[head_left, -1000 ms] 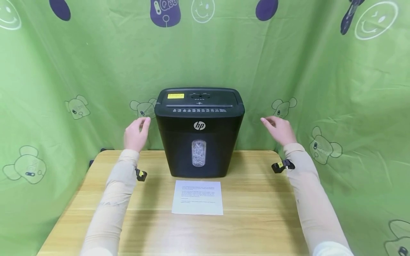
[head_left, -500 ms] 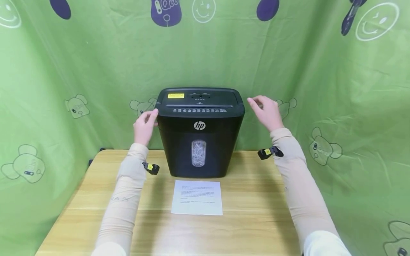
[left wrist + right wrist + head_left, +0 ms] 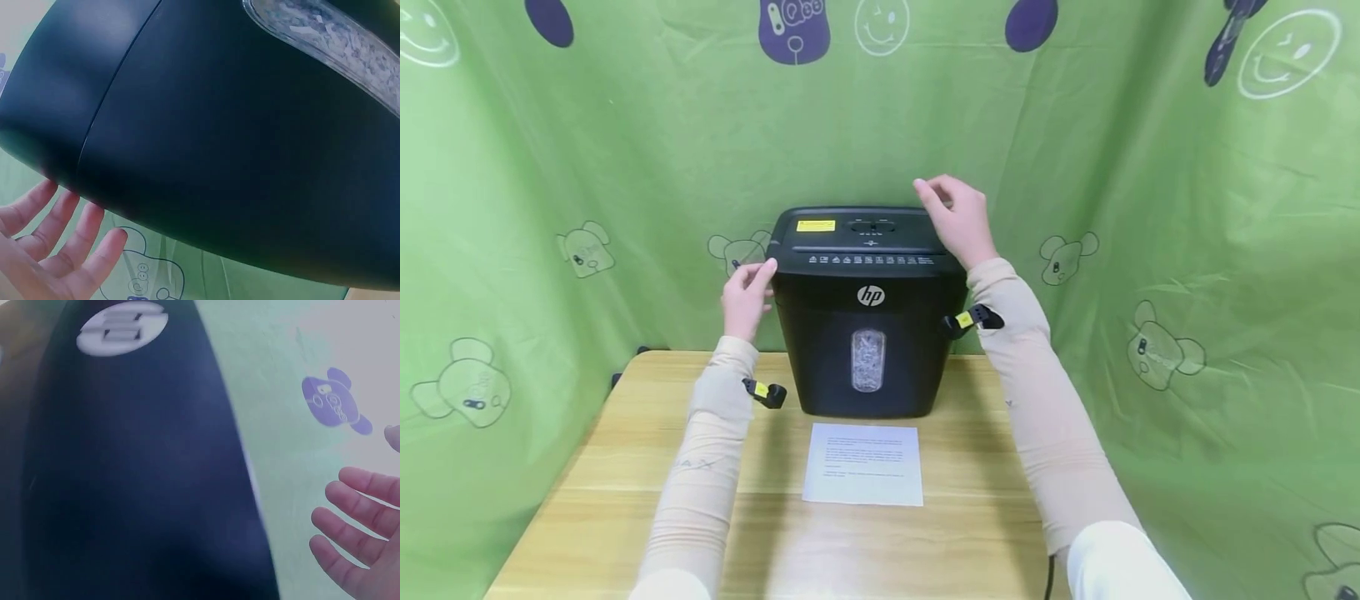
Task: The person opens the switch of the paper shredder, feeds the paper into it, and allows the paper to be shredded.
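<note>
A black HP paper shredder (image 3: 816, 333) stands upright at the back of the table, its clear window (image 3: 868, 361) showing shredded paper inside. My left hand (image 3: 747, 298) is at the shredder's upper left side. In the left wrist view the extended fingertips (image 3: 92, 215) lie right along the shredder's lower edge in that picture. Over the top's right end hangs my right hand (image 3: 961, 218), holding nothing, its fingers relaxed and spread in the right wrist view. A printed sheet of paper (image 3: 863, 467) lies flat on the table in front of the shredder.
The wooden table (image 3: 647, 467) has its back edge against a green printed curtain (image 3: 647, 150), which also hangs at both sides. A yellow label (image 3: 816, 226) sits on the shredder's lid. Each wrist wears a small black camera.
My right hand has moved left and up, from beside the shredder to over its top. My left hand has come in from the left to the shredder's side. Shredder and paper stayed put.
</note>
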Action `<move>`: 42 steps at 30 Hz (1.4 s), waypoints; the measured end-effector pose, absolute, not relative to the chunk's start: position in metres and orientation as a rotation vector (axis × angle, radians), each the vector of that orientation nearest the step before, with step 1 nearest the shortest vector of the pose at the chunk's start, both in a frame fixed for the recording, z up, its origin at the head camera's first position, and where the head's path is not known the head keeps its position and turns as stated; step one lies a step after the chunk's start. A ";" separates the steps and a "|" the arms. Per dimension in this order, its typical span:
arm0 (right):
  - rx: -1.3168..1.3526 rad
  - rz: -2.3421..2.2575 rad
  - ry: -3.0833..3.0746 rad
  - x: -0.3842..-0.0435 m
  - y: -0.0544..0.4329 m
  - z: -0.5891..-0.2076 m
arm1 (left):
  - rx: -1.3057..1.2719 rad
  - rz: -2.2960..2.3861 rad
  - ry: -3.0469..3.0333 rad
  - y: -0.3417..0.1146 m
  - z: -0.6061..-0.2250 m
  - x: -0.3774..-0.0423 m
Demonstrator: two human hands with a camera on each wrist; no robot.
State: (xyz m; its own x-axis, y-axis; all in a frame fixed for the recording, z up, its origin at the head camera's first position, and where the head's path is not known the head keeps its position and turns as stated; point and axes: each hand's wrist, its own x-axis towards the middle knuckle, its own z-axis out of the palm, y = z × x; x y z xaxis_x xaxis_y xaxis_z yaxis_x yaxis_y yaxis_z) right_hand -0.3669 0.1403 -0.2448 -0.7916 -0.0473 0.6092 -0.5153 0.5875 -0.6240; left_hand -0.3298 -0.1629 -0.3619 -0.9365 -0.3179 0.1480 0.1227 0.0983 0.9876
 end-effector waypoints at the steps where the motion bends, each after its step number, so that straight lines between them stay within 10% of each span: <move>1: 0.445 1.138 -2.279 -0.369 0.135 -0.243 | 0.196 -1.925 -2.039 -0.162 -0.362 -0.330; 42: 0.163 0.652 -3.045 -0.418 0.073 -0.246 | 0.264 -2.019 -1.849 -0.141 -0.371 -0.331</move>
